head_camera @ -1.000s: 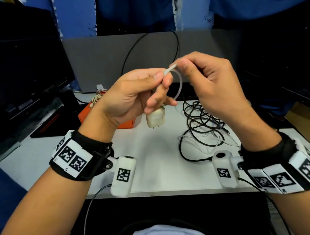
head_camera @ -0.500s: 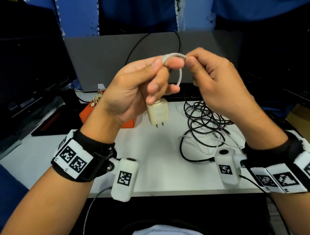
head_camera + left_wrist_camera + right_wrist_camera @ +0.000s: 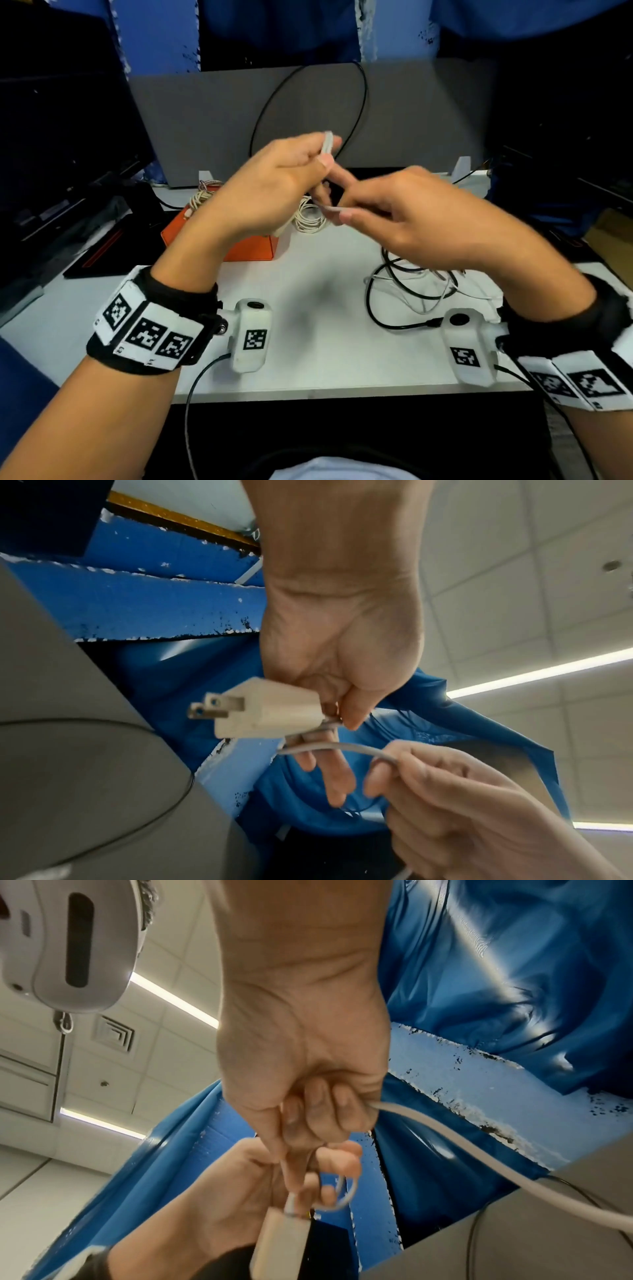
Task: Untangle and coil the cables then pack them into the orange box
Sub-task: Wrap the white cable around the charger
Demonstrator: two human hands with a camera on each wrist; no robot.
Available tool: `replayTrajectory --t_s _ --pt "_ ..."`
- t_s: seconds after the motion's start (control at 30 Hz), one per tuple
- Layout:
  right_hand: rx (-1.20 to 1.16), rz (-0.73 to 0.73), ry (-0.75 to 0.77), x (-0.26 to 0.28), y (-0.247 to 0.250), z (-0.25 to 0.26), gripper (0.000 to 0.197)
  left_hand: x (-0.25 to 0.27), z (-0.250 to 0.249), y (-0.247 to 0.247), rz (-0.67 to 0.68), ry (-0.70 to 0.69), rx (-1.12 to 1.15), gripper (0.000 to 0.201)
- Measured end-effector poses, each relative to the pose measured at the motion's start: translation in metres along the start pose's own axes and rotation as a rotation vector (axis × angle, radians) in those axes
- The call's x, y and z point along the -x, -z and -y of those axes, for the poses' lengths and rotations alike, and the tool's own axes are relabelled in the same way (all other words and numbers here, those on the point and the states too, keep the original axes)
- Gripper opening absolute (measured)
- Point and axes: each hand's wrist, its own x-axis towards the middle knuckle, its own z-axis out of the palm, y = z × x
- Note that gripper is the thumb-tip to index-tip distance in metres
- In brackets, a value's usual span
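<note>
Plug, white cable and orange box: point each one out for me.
plug (image 3: 270, 710), left wrist view, on its cream body.
white cable (image 3: 479, 1153), right wrist view, on the stretch past the right hand.
orange box (image 3: 250, 248), head view, on its front wall.

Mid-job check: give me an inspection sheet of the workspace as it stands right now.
Surface: white table, near edge in view.
Job's things: orange box at left rear, open; a coiled cable in it; white coil beside it.
Clutter: nothing seen.
Hands: left hand holds white plug and cord; right hand grips white cord.
Cables: black tangle on the table at right.
Surroundings: grey panel, black loop before it, blue sheeting.
</note>
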Motion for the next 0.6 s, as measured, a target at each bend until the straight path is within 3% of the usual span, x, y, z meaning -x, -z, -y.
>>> replayTrajectory --t_s 0.1,0.2,0.37,0.5,0.6 --pt "-0.255 -0.241 -0.04 0.001 0.007 -0.001 0.015 0.006 -0.006 -0.002 0.143 -0.009 0.043 0.025" --pt "-0.374 -0.393 -0.075 -0.002 0.004 -0.004 0.021 0.008 -0.01 -0.004 0.174 -0.045 0.196 0.032" --pt "-0.301 -0.34 -0.082 -0.006 0.001 -0.01 0.024 0.006 -0.007 0.002 0.175 -0.079 0.209 0.043" --pt "-0.308 -0.313 -0.077 -0.006 0.004 -0.01 0.029 0.009 -0.007 -0.002 0.249 -0.061 0.352 0.024" --pt "-0.301 -0.344 -0.062 -0.003 0.008 -0.008 0.037 0.009 -0.007 -0.01 0.334 -0.034 0.519 0.022"
